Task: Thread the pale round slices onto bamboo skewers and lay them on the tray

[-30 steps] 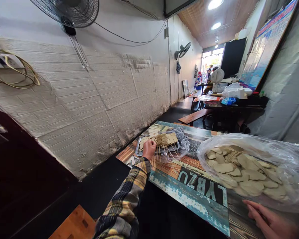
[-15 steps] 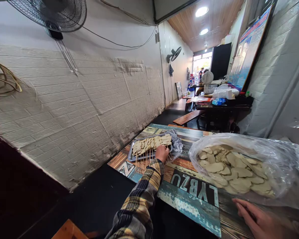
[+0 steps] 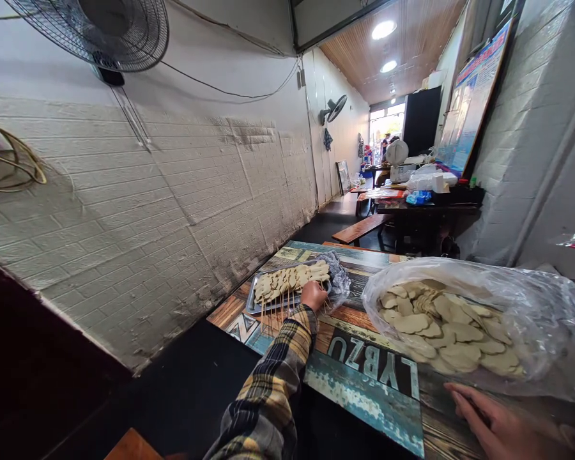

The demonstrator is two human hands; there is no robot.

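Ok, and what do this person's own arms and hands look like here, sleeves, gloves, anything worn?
The left arm wears a long plaid flannel sleeve in yellow, dark grey and white checks, reaching the wrist. The left hand is bare, with no glove. The right hand is bare too; only the hand and a little wrist show at the frame edge, with no sleeve, ring or watch visible there.

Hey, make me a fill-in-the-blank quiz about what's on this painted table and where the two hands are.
The left hand touches the skewered slices on the metal ____.
The loose pale round slices lie in a clear plastic ____.
The right hand rests flat on the painted wooden table, near the ____ of slices.
The left sleeve is ____ patterned.

Missing words: tray; bag; bag; plaid
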